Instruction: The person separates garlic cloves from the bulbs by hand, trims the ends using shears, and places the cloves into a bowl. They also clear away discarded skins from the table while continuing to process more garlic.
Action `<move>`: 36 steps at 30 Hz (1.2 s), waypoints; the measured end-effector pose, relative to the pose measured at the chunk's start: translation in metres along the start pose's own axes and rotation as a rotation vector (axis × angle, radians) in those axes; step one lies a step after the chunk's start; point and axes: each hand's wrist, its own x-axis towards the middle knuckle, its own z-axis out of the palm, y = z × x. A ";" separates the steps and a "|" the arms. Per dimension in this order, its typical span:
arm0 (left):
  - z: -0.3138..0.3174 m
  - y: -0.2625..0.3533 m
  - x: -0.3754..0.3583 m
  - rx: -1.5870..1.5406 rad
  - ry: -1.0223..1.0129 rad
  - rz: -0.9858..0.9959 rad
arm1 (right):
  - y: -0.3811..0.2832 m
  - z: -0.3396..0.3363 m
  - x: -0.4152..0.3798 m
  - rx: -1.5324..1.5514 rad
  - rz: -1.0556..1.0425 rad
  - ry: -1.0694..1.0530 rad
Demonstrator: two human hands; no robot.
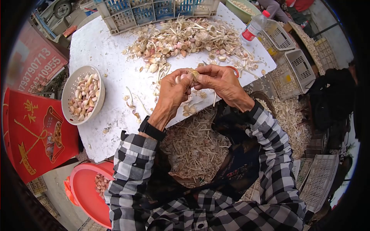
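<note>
Both hands meet above the near edge of the white table (119,92). My left hand (169,92) is closed on garlic, with pale cloves showing between its fingers. My right hand (225,85) pinches the yellowish, papery side of the same garlic (195,73). Just beyond the right hand shows an orange loop handle (234,70), partly hidden by that hand. A heap of garlic cloves, skins and stems (185,38) spreads past my hands. Left of them, a white colander (66,96) holds peeled-looking, pinkish cloves.
A blue and grey crate (158,15) and a red-capped bottle (255,27) stand at the table's far side. A red box (34,134) and red basin (83,192) are at left. Garlic waste (196,142) lies below; plastic crates (295,71) stand at right.
</note>
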 end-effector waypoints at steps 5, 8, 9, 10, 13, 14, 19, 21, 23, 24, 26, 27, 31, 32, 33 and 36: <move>0.001 -0.012 0.006 0.215 -0.048 0.254 | 0.001 0.006 -0.001 -0.290 -0.026 0.074; 0.002 -0.007 0.004 0.203 -0.055 0.218 | 0.008 0.008 0.001 -0.343 -0.091 0.150; 0.000 -0.006 0.004 0.189 -0.054 0.174 | 0.005 0.009 0.000 -0.261 -0.069 0.137; 0.000 -0.005 0.004 0.176 -0.052 0.128 | 0.004 0.009 0.000 -0.177 -0.046 0.123; 0.004 -0.001 0.001 0.117 0.001 0.075 | 0.005 0.004 0.000 -0.015 -0.025 0.098; 0.004 -0.001 0.001 0.117 0.000 0.076 | 0.004 0.003 0.000 -0.015 -0.026 0.099; 0.002 0.001 0.002 -0.124 -0.044 0.051 | -0.003 0.000 -0.003 0.203 0.046 0.079; 0.000 0.000 0.004 -0.149 -0.061 0.045 | -0.002 0.000 -0.002 0.268 0.050 0.079; 0.000 -0.001 0.006 -0.176 -0.075 0.039 | 0.001 -0.004 0.000 0.333 0.055 0.079; -0.001 -0.001 0.006 -0.221 -0.073 0.010 | 0.004 -0.008 0.002 0.386 0.047 0.086; -0.005 -0.004 0.007 -0.266 -0.070 -0.018 | 0.006 -0.009 0.003 0.438 0.040 0.092; -0.009 -0.004 0.008 -0.341 -0.069 -0.052 | 0.006 -0.009 0.002 0.311 0.016 0.124; -0.001 0.003 0.006 -0.466 0.124 -0.311 | 0.004 0.014 -0.006 -0.286 -0.193 0.063; 0.004 0.011 -0.001 -0.479 0.122 -0.307 | 0.005 0.015 -0.005 -0.387 -0.251 0.037; 0.003 0.009 0.002 -0.478 0.115 -0.310 | 0.004 0.008 -0.002 -0.390 -0.251 0.045; -0.013 -0.007 0.012 -0.604 -0.030 -0.306 | -0.006 -0.039 0.024 -0.770 -0.166 0.376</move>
